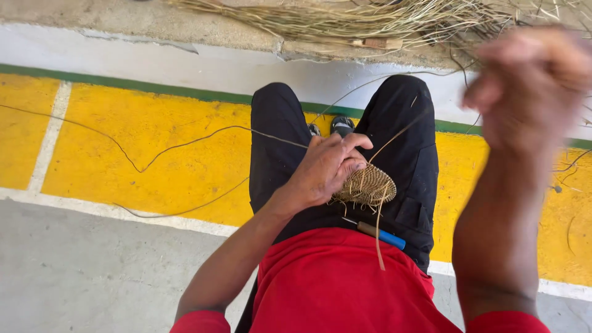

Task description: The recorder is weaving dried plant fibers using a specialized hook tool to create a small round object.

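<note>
At frame centre the left hand [327, 168] pinched the small woven disc [369, 185] steady on the lap, while the blurred right hand [530, 86], seemingly closed, drew a strand [394, 137] taut.

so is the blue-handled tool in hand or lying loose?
Lying loose: the blue-handled tool rests on the lap, below the small woven straw disc; neither hand touches it.

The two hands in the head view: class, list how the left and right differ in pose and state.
The left hand rests low on the lap, gripping the small woven disc; the right hand is raised high, away from it. The left hand looks sharp, the right hand blurred. Both are bare, closed, and appear to handle thin fibre strands.
</note>
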